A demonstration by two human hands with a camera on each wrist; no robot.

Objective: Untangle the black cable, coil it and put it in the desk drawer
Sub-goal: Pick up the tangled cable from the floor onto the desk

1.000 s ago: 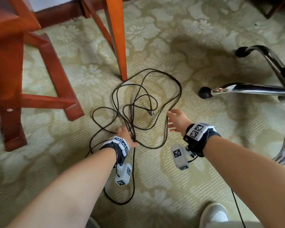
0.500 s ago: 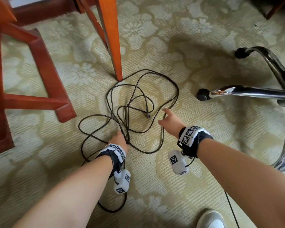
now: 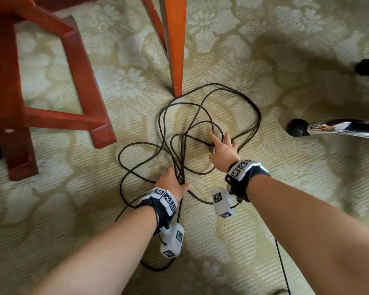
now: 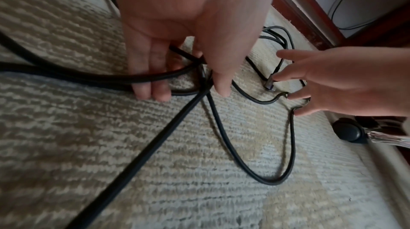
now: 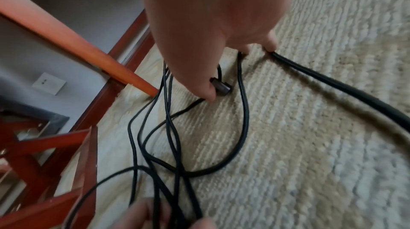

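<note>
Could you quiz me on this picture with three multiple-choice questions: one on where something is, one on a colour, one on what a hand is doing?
1. Where does the black cable lie?
A. on the patterned carpet
B. in a drawer
C. on a chair seat

2. What colour is the wooden leg beside the cable?
A. white
B. orange
C. blue

3. What is the left hand doing?
A. pinching gathered cable strands
B. resting flat on the floor
C. holding a shoe

Answers: 1 A, loops spread over the carpet. 2 B, it stands orange by the loops. 3 A, the left wrist view shows fingers and thumb closed on strands.
</note>
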